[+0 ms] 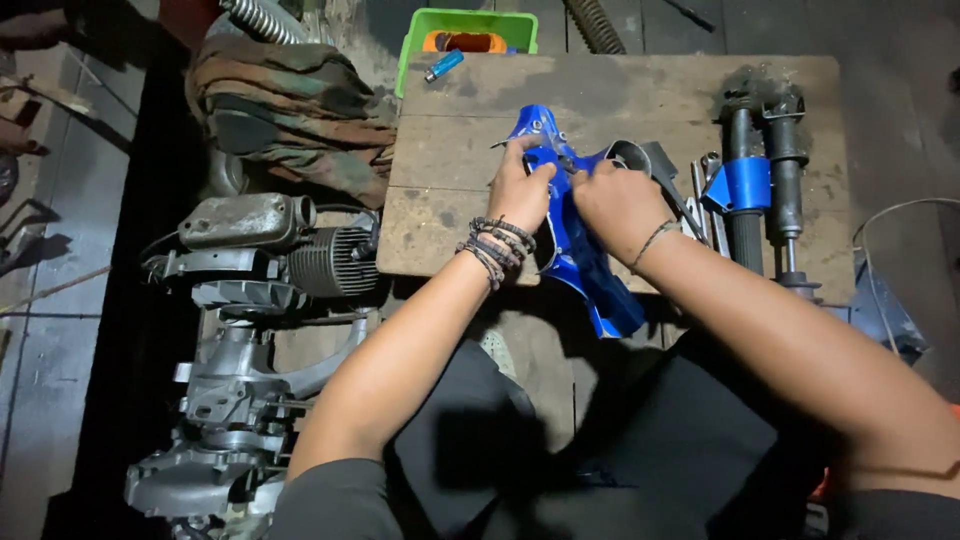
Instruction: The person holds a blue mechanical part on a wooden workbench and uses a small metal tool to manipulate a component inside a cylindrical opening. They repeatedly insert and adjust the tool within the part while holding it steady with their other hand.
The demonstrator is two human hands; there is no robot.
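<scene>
Workbench, one person seated, both hands on one item.

Blue painted body panel [578, 255]: glossy moulded cover, lying lengthwise across the front edge of the wooden board [450, 150], its lower end overhanging toward the person's lap.

Left hand [520, 190]: fingers curled over the panel's upper left edge, clenched on it and holding it down; beaded and cord bracelets [497, 247] stacked on the wrist.

Right hand [618, 205]: closed against the panel's upper right part, fingertips meeting the left hand's at a small metal piece; whether it pinches a tool or the panel itself cannot be told. Thin band on this wrist.

Fork assembly [760, 180]: two dark tubes joined by a blue bracket, lying upright on the board's right side, just beside the right hand.

Loose wrenches [700, 195]: flat on the board between fork and panel.

Green plastic bin [462, 35]: at the board's far edge, orange object inside, blue lighter [443, 66] leaning at its front.

Engine block [260, 250]: grey, finned cylinder, on the floor left of the board.

Camouflage cloth [290, 100]: bundled, above the engine.
</scene>
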